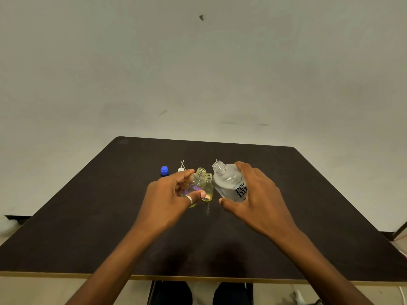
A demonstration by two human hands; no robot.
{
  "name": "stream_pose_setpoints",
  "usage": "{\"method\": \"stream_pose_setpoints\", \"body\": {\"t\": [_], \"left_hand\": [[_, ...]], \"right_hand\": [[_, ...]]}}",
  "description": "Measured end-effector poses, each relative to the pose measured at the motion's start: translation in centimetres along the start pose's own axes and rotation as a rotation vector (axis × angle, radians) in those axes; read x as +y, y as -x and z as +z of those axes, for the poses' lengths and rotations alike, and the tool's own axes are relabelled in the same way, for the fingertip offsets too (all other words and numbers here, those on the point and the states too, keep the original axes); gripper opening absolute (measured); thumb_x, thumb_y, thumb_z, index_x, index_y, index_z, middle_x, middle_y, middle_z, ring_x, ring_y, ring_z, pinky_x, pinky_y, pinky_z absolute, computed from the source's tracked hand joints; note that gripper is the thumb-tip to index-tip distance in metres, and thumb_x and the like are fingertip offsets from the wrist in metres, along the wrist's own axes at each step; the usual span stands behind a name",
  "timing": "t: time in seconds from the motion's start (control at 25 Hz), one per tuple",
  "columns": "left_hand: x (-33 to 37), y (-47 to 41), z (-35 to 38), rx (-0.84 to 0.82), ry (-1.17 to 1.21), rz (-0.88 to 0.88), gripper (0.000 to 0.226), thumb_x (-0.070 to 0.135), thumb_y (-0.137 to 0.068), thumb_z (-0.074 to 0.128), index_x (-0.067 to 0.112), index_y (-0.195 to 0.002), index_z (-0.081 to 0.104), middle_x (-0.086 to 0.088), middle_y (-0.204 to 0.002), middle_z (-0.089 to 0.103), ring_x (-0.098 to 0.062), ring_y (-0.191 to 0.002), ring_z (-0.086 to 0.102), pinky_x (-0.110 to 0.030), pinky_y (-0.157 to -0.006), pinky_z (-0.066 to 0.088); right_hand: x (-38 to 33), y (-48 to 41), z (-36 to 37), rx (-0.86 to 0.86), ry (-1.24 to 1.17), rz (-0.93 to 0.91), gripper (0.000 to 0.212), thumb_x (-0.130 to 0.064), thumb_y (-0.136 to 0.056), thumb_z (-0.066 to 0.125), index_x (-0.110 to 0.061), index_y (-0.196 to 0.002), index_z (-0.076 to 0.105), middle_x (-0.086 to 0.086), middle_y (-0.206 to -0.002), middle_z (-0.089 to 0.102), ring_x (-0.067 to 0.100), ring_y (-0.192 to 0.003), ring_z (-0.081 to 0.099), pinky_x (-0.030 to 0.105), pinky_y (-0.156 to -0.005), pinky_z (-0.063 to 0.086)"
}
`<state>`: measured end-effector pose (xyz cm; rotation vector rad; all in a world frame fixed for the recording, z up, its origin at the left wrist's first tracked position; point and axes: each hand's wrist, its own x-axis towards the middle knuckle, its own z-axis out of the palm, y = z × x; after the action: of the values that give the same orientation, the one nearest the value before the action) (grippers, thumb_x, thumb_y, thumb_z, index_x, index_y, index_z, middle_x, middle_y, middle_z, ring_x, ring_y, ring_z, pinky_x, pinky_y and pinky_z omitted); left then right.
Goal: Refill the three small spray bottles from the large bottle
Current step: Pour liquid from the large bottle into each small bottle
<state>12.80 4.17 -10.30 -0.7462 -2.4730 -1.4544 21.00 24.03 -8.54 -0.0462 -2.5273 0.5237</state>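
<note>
A: Where is the large bottle (229,183) found?
B: Near the middle of the table (319,194). It is clasped by the right hand (259,201), uncapped and tilted to the left.
A: And the left hand (167,199)?
B: Its fingers are curled around a small bottle (198,180). A second small bottle (208,190) is seen just beside. A blue cap (164,170) and a white spray head (181,169) are laid behind.

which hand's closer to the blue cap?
Left. The left hand grips a small bottle just right of the blue cap; the right hand holds the large bottle farther right.
</note>
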Motion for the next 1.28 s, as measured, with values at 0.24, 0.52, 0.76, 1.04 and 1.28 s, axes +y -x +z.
{"method": "stream_pose_setpoints", "body": {"t": [0.24, 0.52, 0.76, 1.04, 1.28], "left_hand": [[-0.4, 0.0, 0.3, -0.029, 0.004, -0.001, 0.069, 0.040, -0.072, 0.083, 0.030, -0.135, 0.057, 0.012, -0.118, 0.070, 0.025, -0.080, 0.051, 0.008, -0.073, 0.036], [-0.8, 0.3, 0.5, -0.082, 0.019, -0.009, 0.075, 0.051, -0.067, 0.078, 0.031, -0.137, 0.056, 0.010, -0.126, 0.067, 0.006, -0.104, 0.063, 0.004, -0.083, 0.038], [-0.5, 0.4, 0.5, -0.109, 0.039, -0.008, 0.078, 0.051, -0.066, 0.077, 0.028, -0.138, 0.055, 0.005, -0.129, 0.066, 0.002, -0.106, 0.062, 0.008, -0.076, 0.036], [-0.4, 0.5, 0.7, -0.107, 0.053, -0.010, 0.070, 0.037, -0.073, 0.081, 0.024, -0.137, 0.056, 0.004, -0.122, 0.069, 0.006, -0.094, 0.062, 0.007, -0.070, 0.038], [-0.7, 0.3, 0.7, -0.108, 0.032, -0.013, 0.073, 0.043, -0.071, 0.079, 0.028, -0.138, 0.055, 0.006, -0.124, 0.068, 0.003, -0.101, 0.063, 0.008, -0.072, 0.037]], "right_hand": [[-0.3, 0.3, 0.0, -0.028, 0.041, -0.009, 0.074, -0.056, -0.074, 0.072, -0.032, -0.136, 0.041, -0.006, -0.120, 0.055, 0.006, -0.095, 0.049, 0.019, -0.079, 0.041], [-0.5, 0.7, 0.6, -0.054, 0.097, 0.005, 0.075, -0.052, -0.074, 0.073, -0.032, -0.138, 0.039, -0.005, -0.119, 0.055, 0.014, -0.097, 0.059, 0.022, -0.077, 0.045], [-0.3, 0.7, 1.0, -0.036, 0.145, -0.008, 0.073, -0.052, -0.075, 0.072, -0.031, -0.136, 0.040, -0.004, -0.113, 0.055, 0.014, -0.091, 0.058, 0.022, -0.072, 0.045], [0.1, 0.5, 1.1, -0.026, 0.164, -0.012, 0.072, -0.054, -0.076, 0.071, -0.032, -0.136, 0.040, -0.003, -0.113, 0.055, 0.015, -0.091, 0.059, 0.022, -0.071, 0.043], [0.2, 0.6, 0.9, -0.035, 0.164, -0.014, 0.073, -0.052, -0.074, 0.072, -0.032, -0.136, 0.039, -0.002, -0.113, 0.055, 0.017, -0.091, 0.059, 0.030, -0.074, 0.053]]}}
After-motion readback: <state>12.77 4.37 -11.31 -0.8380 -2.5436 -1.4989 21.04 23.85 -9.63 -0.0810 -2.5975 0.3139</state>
